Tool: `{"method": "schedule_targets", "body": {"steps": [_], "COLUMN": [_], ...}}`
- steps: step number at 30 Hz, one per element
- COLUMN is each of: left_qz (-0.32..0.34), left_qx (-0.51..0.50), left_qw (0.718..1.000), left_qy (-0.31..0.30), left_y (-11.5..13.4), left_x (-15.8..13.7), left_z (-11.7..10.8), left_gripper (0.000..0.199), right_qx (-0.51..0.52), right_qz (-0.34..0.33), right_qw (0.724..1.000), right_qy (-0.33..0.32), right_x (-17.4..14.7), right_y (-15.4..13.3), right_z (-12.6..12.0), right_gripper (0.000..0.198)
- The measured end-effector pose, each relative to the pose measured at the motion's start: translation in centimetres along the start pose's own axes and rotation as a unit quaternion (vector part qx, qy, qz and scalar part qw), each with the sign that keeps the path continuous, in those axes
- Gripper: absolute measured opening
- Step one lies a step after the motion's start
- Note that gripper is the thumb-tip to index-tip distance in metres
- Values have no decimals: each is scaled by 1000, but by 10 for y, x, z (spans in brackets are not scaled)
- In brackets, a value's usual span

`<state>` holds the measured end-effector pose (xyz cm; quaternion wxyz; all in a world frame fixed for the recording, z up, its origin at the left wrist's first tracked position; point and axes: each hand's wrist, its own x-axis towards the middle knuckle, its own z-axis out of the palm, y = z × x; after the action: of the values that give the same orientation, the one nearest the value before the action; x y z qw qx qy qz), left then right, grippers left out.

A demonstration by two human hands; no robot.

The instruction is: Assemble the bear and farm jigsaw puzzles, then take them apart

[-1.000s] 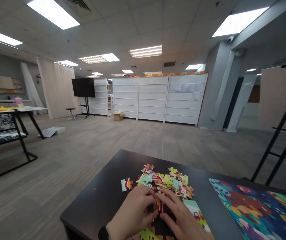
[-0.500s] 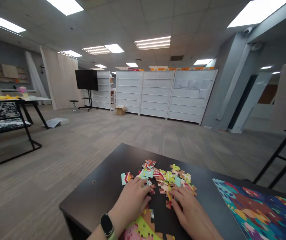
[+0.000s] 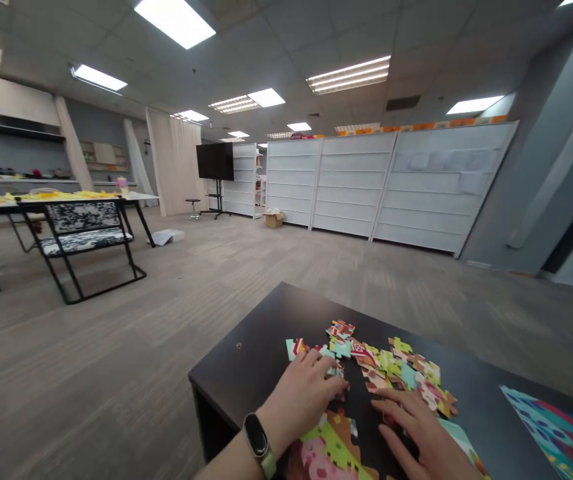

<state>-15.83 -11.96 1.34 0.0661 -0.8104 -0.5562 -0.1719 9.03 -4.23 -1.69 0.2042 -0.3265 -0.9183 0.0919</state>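
Observation:
My left hand [image 3: 306, 392], with a watch [image 3: 256, 435] on its wrist, rests over loose jigsaw pieces [image 3: 342, 347] on the black table. Its fingers are bent and apart, and the pieces under them are partly hidden. My right hand [image 3: 419, 423] has its fingers spread low over the table, at the near side of a heap of pieces [image 3: 390, 363]; it partly covers a reddish piece. Below my left hand lies a joined jigsaw section [image 3: 333, 453] with a pink pig on green. A pale-edged picture piece [image 3: 459, 437] shows beside my right hand.
The black tabletop [image 3: 266, 340] ends at a corner on the left. A colourful picture sheet [image 3: 556, 427] lies at the right. Beyond are a patterned chair [image 3: 86, 227], a long table, a screen on a stand [image 3: 215, 162] and white shelving [image 3: 351, 187].
The view has turned left, so the scene sits further right. My right hand has drawn slightly nearer me, over the small pieces below the heap. My left hand stays at its pieces.

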Motion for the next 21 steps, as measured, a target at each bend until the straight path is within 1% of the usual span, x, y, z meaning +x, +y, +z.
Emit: {"method": "schedule_targets", "body": {"steps": [3,6,10,17,21], "left_qz": [22,15,-1,-17,-27], "left_qx": [39,64,90,120,136], "left_qw": [999,997,996,993,990], "left_qy": [16,26,24,10,1], "left_y": [5,11,19,27,30], "left_x": [1,3,4,6,7], "left_z": [1,6,11,13,16], "left_gripper": [19,16,15,17,23], "right_qx": [-18,-28,-28,-26,-36], "right_qz": [2,6,15,9,-11], "right_qw": [1000,999,999,999,999], "right_qy": [-22,-35,-43,-34,-19], "right_x": [1,1,1,-1,0], "right_y": [0,1,0,4,7], "right_z": [2,5,4,9,9], "right_gripper": [38,40,41,39,36]}}
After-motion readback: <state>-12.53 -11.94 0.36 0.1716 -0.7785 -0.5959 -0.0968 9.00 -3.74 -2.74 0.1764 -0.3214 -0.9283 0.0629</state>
